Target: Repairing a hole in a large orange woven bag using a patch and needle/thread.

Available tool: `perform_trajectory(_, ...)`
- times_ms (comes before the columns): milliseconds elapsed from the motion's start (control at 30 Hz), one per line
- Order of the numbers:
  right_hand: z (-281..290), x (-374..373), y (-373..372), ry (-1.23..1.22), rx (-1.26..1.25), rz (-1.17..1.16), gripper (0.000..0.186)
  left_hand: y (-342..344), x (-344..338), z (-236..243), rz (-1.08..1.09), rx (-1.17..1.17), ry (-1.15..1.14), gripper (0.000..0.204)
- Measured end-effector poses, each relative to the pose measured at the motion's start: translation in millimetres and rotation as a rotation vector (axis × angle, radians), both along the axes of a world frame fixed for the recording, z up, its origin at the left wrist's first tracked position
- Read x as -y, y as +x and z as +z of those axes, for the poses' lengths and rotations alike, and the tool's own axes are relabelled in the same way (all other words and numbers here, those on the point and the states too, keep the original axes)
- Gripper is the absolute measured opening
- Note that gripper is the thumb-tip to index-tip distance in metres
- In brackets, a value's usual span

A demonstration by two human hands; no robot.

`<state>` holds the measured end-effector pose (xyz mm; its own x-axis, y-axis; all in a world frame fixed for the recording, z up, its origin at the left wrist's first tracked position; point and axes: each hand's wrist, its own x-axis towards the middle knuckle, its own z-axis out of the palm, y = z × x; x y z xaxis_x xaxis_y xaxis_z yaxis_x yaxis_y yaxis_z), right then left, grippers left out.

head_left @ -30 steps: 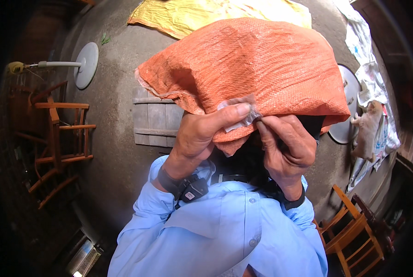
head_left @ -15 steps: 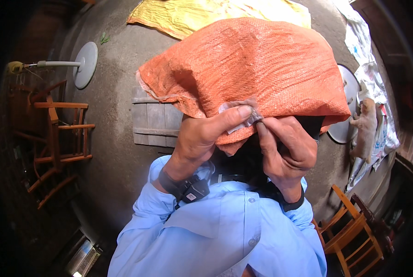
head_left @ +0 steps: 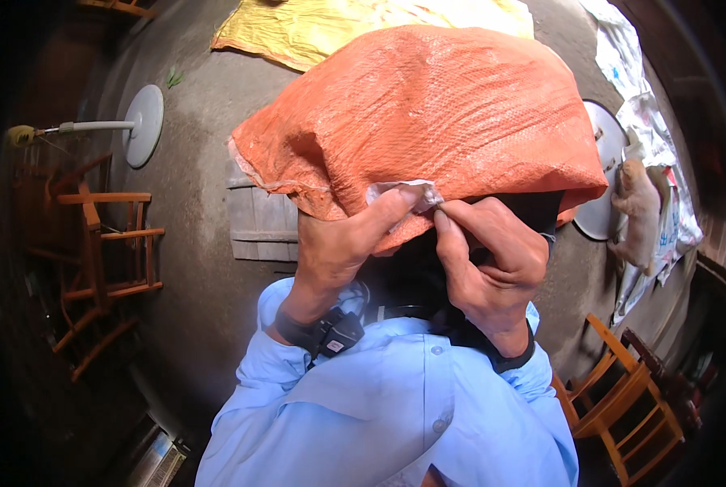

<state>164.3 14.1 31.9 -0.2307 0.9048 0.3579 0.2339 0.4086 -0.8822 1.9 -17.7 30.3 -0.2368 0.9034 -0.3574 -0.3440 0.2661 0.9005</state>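
An orange woven sack point(head_left: 428, 114) is held up in front of me, bunched and creased, its lower edge toward my chest. A small whitish, crumpled scrap point(head_left: 418, 195) lies against that edge. My left hand point(head_left: 343, 243) grips the sack there, its thumb pressed on the scrap and its fingers hidden behind the cloth. Right beside the scrap, my right hand point(head_left: 497, 260) has thumb and forefinger pinched together at the sack's edge. What sits between those fingertips is too small to make out. Dark material shows under the sack.
A yellow sheet point(head_left: 298, 32) lies beyond the sack. Wooden chairs point(head_left: 107, 215) stand at left, with another chair point(head_left: 622, 398) at lower right. A round-based stand point(head_left: 144, 126) is at left. A pale animal point(head_left: 637, 215) lies on white sheeting point(head_left: 671, 187) at right, beside a round grey disc point(head_left: 602, 138).
The view has shifted a little. Both hands and the sack appear slightly further left. The right hand's pinch stays by the whitish scrap, and the left hand keeps its grip.
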Motion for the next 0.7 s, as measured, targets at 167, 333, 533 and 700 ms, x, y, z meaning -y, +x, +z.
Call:
perform_trajectory(167, 0.3, -1.9, -2.2, 0.018, 0.032, -0.013, 0.018, 3.0, -1.5, 0.4, 0.060, -0.082, 0.073, 0.030)
perform_trajectory(333, 0.8, -4.8, -6.5, 0.036, 0.065, -0.023, 0.016, 3.2, -4.7, 4.5, 0.051, -0.132, 0.084, 0.029)
perform_trajectory(533, 6.0, -6.2, -4.8, 0.051, 0.154, 0.000, 0.016, 4.7, -3.8, 4.9, 0.083, -0.069, 0.066, 0.027)
perform_trajectory(700, 7.2, -6.7, -6.9, 0.057, 0.195, 0.005, 0.017, 2.7, -3.9, 4.2, 0.036, -0.202, 0.103, 0.030)
